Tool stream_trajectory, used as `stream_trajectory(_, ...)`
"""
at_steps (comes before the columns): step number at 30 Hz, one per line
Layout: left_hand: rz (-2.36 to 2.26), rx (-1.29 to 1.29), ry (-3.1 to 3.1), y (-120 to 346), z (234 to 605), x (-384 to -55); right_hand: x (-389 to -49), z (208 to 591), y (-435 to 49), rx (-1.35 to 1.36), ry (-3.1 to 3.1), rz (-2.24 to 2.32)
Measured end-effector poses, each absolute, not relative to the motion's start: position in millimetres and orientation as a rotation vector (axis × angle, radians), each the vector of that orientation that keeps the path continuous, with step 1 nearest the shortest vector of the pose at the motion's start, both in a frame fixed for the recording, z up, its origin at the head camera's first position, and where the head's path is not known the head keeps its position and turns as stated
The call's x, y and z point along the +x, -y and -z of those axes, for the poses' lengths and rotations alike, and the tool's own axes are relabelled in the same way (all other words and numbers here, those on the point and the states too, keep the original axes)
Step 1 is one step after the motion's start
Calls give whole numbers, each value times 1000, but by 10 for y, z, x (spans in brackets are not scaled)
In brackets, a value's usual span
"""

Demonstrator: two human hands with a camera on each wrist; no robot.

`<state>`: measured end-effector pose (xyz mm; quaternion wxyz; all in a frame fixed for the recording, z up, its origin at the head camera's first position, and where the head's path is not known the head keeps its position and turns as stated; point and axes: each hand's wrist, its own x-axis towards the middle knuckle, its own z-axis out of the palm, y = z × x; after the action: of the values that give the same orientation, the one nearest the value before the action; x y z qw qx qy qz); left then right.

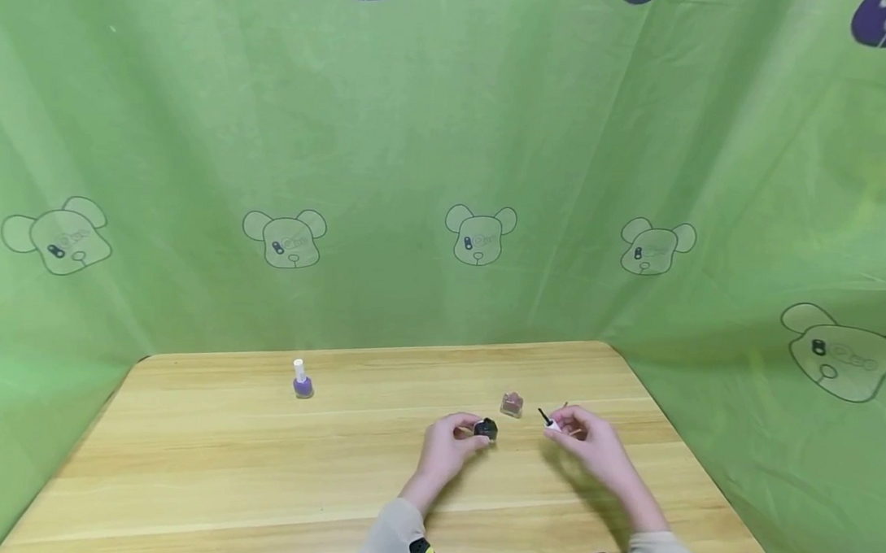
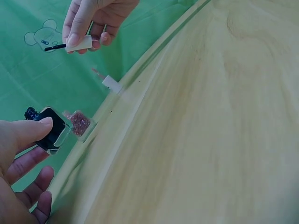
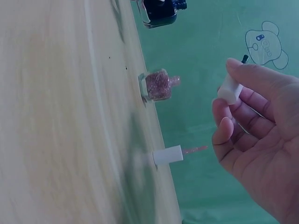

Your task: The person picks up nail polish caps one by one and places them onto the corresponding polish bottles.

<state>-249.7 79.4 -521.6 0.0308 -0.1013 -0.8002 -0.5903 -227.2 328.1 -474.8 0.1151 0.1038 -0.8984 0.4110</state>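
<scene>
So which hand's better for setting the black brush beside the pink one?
Probably the right hand: it pinches the black brush by its white cap and is nearer the pink brush. The left hand holds the dark bottle.

Green cloth bkgd (image 1: pixel 397 128) at back + L/R sides, w/ folds & creases. Row of outlined bear heads (image 1: pixel 481 239) across it; purple heads (image 1: pixel 878 27) cut off at top edge. Lt wood-grain tbl (image 1: pixel 224 472), far edge nr cloth. Lighting soft, brighter patches on R cloth.
</scene>
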Motion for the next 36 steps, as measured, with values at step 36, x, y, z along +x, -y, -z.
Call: stream_trajectory(36, 1670, -285, 2421, -489, 5135, -2552, -2513, 4583, -2591, 484, 2655, -1167)
